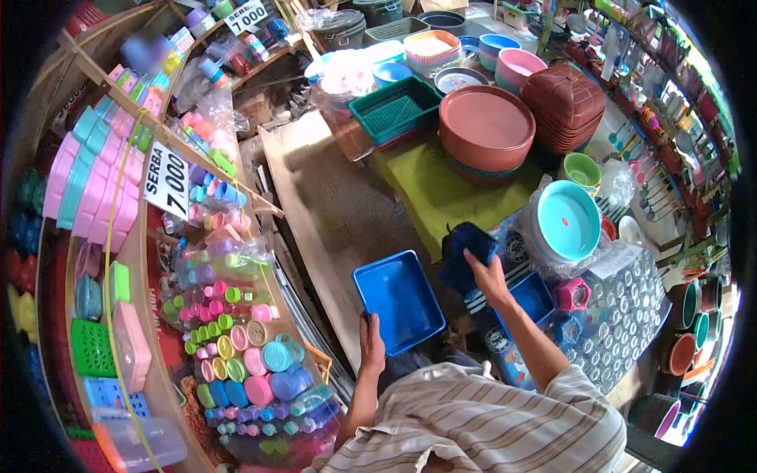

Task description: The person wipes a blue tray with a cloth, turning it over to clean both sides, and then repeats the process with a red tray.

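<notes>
My left hand (372,344) grips the near left edge of a blue plastic tray (400,303), tilted so its inside faces me. Bunched in my right hand (489,277) is a dark navy cloth (464,251), held to the right of the tray and apart from it. Below my right forearm a second blue tray (530,299) lies on the patterned table cover, partly hidden by the arm.
Stacked brown basins (487,126), green baskets (394,106) and turquoise basins (568,221) stand ahead on the table. Several glass jars (611,323) sit at right. Shelves of colourful bottles (229,268) and pink containers (91,189) line my left, with a price sign (166,180).
</notes>
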{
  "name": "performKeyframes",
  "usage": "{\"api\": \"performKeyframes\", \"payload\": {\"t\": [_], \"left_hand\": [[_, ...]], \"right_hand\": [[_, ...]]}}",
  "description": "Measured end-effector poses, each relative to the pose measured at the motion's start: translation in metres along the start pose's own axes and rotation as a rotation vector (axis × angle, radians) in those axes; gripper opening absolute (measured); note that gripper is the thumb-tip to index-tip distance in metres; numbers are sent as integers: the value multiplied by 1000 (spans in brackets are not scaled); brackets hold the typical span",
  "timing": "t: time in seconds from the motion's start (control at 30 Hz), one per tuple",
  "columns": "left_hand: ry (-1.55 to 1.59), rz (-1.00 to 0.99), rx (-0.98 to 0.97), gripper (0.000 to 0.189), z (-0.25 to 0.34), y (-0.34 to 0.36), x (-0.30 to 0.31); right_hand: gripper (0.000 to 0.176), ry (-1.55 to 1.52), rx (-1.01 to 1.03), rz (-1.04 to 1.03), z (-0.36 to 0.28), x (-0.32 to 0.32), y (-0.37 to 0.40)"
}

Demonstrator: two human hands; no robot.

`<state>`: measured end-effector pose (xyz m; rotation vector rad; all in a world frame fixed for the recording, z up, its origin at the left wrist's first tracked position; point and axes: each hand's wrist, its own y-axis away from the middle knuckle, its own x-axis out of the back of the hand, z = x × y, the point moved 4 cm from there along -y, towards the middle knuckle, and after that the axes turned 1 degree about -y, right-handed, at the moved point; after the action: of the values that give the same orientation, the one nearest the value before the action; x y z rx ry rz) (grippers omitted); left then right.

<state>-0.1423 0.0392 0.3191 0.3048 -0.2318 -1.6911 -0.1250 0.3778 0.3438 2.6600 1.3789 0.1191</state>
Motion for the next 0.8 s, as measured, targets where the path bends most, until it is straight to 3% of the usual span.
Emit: {"api": "performKeyframes", "payload": {"t": [0.13,0.17,0.3,0.33,0.47,0.57,0.67,0.77,0.8], "left_hand": [[44,-32,-55,65,27,28,-24],[27,-40,-100,65,38,32,-32],[-101,-164,-266,66,54,37,-48],[-144,-199,-306,66,57,37,-50],[-263,-308,-390,67,47,27,-50],[-337,-425,-363,68,17,3,-33],[-357,-609,-320,58,10,-17,-33],[-546,-507,-608,63,-14,-37,-28],[-602,-468,-700,65,-20,-37,-27]], "right_hand": [[32,240,330,91,-71,-14,18],[32,448,223,56,-96,-20,27],[80,584,625,70,-120,-57,49],[95,575,584,28,-103,-67,49],[100,595,691,27,-118,-103,74],[92,535,771,-258,-139,-130,95],[97,358,860,-486,-158,-140,120],[95,729,830,-386,-154,-139,119],[111,714,832,-286,-156,-135,114]]}}
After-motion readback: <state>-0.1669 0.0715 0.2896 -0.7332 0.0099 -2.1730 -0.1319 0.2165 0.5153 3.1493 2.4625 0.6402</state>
